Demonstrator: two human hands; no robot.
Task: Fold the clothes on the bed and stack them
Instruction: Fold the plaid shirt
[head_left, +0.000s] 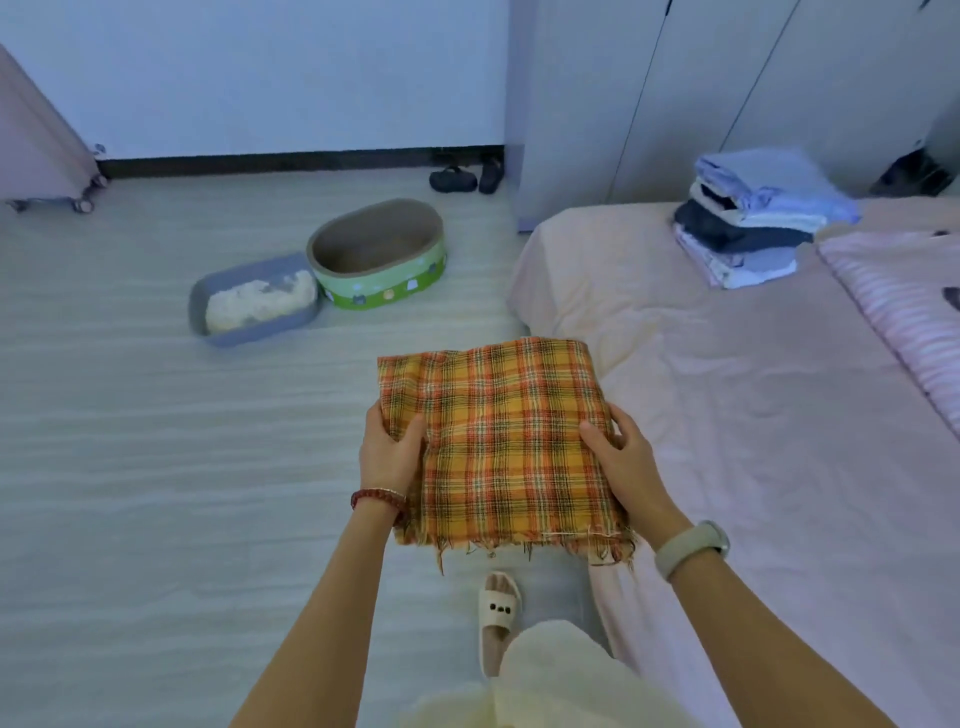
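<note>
Pale plank floor (130, 467), white wall (260, 67)

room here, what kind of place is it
Most likely a home bedroom: a bed with a stack of folded clothes, wardrobe doors behind it, and slippers by the wall.

a home bedroom: a bed (753, 389), wardrobe doors (675, 93), and slippers (462, 178) by the wall.
</note>
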